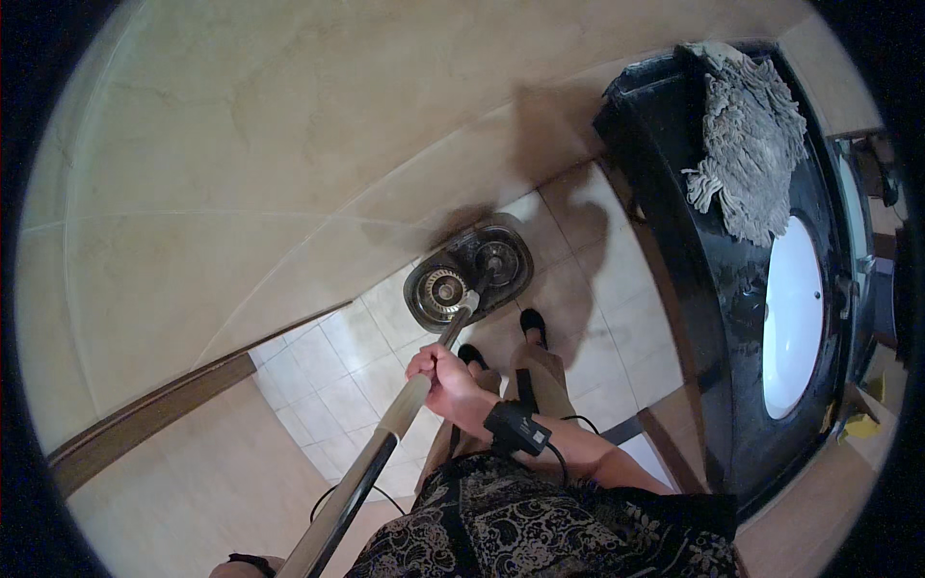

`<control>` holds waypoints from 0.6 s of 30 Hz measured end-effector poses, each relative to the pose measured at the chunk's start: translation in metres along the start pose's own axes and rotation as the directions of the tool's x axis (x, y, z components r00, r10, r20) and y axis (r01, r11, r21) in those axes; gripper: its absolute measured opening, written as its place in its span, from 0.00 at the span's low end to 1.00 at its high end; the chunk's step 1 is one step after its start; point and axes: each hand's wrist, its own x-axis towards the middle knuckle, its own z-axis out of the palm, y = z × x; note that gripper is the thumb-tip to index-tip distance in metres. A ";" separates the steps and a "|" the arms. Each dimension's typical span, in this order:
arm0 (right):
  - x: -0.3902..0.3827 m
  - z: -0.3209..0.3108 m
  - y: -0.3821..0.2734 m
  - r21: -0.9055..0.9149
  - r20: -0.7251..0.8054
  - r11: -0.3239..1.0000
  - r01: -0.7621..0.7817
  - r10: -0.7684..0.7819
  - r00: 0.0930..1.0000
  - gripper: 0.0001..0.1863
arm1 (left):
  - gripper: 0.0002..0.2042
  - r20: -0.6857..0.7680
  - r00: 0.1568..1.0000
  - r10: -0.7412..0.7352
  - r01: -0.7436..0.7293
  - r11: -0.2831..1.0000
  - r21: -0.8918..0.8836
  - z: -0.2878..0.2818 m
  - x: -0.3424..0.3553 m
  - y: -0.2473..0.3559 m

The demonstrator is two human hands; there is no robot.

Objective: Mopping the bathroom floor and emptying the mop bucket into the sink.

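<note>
My right hand (438, 379) is closed around a long metal mop pole (406, 405), which slants across the view from the bottom left. The pole's far end, with a white collar (469, 301), reaches over a dark oval mop bucket (417, 313) on the floor. A round spinner basket (445, 290) sits in the bucket's left part. I cannot make out a mop head on the pole. Only a bit of my left arm (241, 566), with a black band, shows at the bottom edge beside the pole; its fingers are hidden.
On the right is a black counter (723, 318) with a white oval basin (792, 323). A grey shaggy mat (752, 140) lies over its far end. Beige tiled wall (241, 144) rises close to the left of the bucket. My feet (533, 326) stand on pale floor tiles (617, 318) near it.
</note>
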 end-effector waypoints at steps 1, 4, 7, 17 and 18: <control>-0.005 0.005 0.004 -0.007 -0.026 1.000 -0.015 0.015 1.000 0.10 | 0.14 0.045 0.995 0.094 -0.092 0.995 -0.042 -0.001 0.005 -0.001; -0.004 0.012 0.007 -0.015 -0.011 1.000 -0.018 0.017 1.000 0.10 | 0.14 0.063 0.982 0.180 -0.176 0.982 -0.075 -0.005 0.009 -0.004; 0.010 0.006 -0.003 -0.125 -0.007 0.987 0.098 -0.099 0.995 0.11 | 0.14 0.008 0.994 0.110 -0.110 0.994 0.014 -0.007 0.001 -0.006; 0.013 0.003 -0.020 -0.166 -0.019 0.983 0.082 -0.086 0.996 0.12 | 0.13 -0.023 0.974 -0.227 0.228 0.969 0.097 -0.004 -0.025 0.018; 0.022 -0.002 -0.025 -0.194 -0.048 0.976 0.101 -0.112 0.993 0.12 | 0.14 -0.067 0.973 -0.222 0.228 0.967 0.112 -0.008 -0.040 0.020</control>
